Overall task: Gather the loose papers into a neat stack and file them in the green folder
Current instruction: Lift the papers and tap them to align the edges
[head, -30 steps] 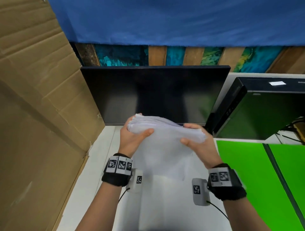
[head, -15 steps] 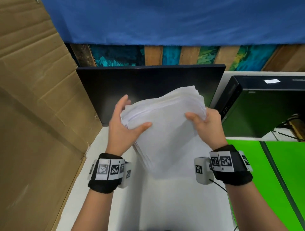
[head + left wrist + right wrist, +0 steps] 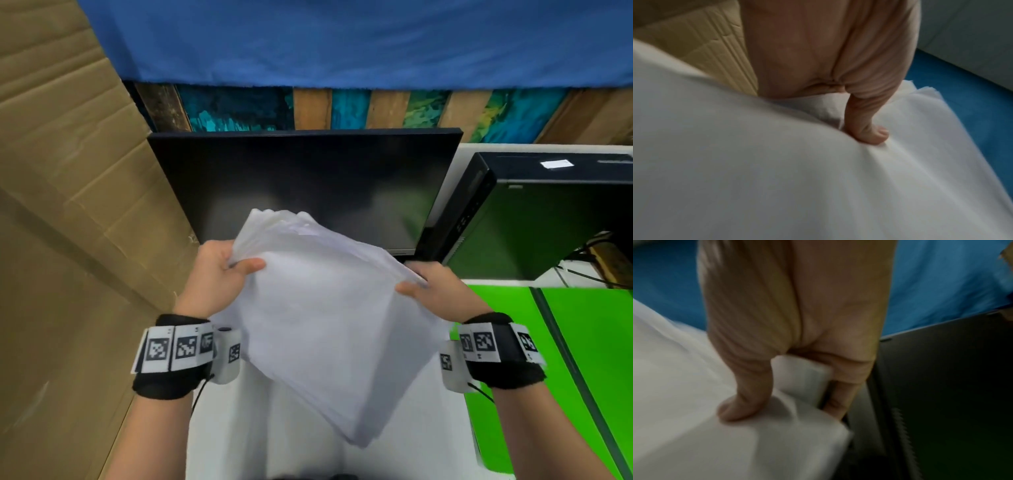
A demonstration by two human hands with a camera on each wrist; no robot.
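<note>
A thick stack of white papers [image 3: 325, 318] hangs in the air above the white desk [image 3: 219, 428], turned corner-down like a diamond. My left hand [image 3: 222, 270] grips its upper left edge, thumb [image 3: 869, 129] pressed on the top sheet [image 3: 777, 170]. My right hand [image 3: 428, 287] grips the right corner, thumb [image 3: 744, 402] on top of the papers [image 3: 705, 426] and fingers under the edge. The sheets fan out unevenly at the top corner. The open green folder [image 3: 582, 359] lies flat on the desk to the right of my right wrist.
A dark monitor [image 3: 308, 185] stands right behind the papers. A black computer case [image 3: 534, 219] sits at the back right with cables beside it. A tall cardboard sheet [image 3: 68, 240] walls off the left side. Blue cloth [image 3: 342, 41] hangs above.
The stack has been turned in both hands: a high corner moved from the right to the left, and the bottom corner now points down toward me. Both hands shifted their hold along its edges.
</note>
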